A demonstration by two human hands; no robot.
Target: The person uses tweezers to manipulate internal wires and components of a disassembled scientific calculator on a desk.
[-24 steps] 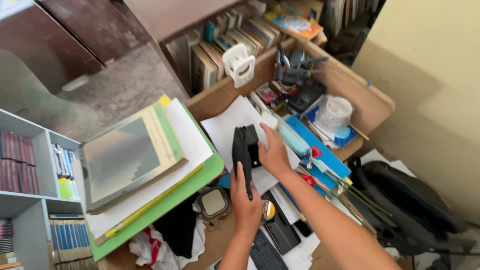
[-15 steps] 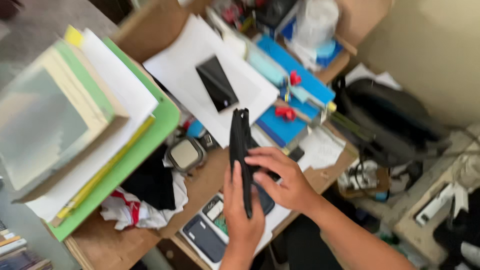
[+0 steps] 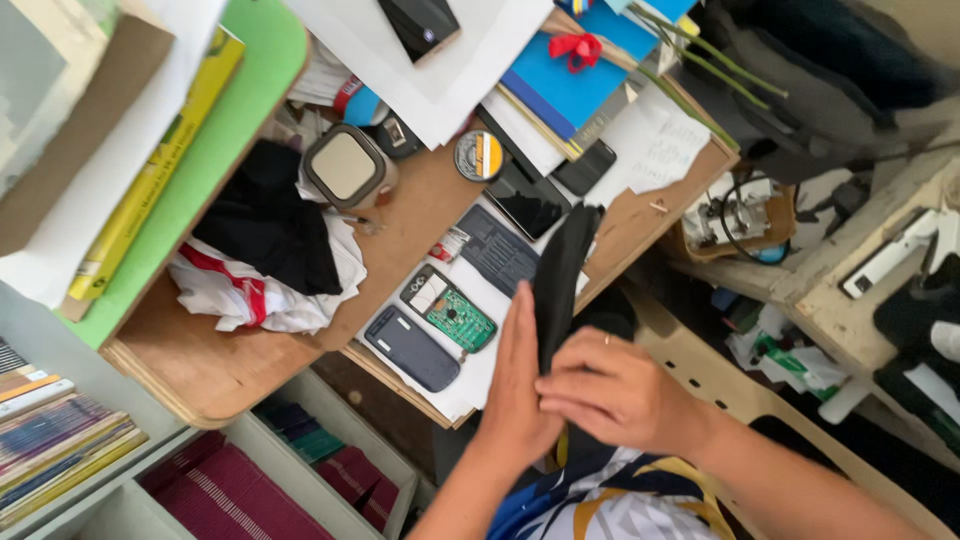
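Both hands hold a flat black wallet-like case upright in front of my chest, just off the near edge of the wooden desk. My left hand presses flat against its left side. My right hand closes over its lower right side, a ring on one finger. On white paper just left of the case lie an opened calculator with a green circuit board and its dark back cover.
A square beige-lidded box, a black cloth on white fabric, a round tin, dark phones, blue folders with a red bow and a green board under books crowd the desk. Bookshelves stand lower left.
The two hands have drawn the black case from over the desk's papers back towards my body, past the desk's near edge. The view has tilted further down.
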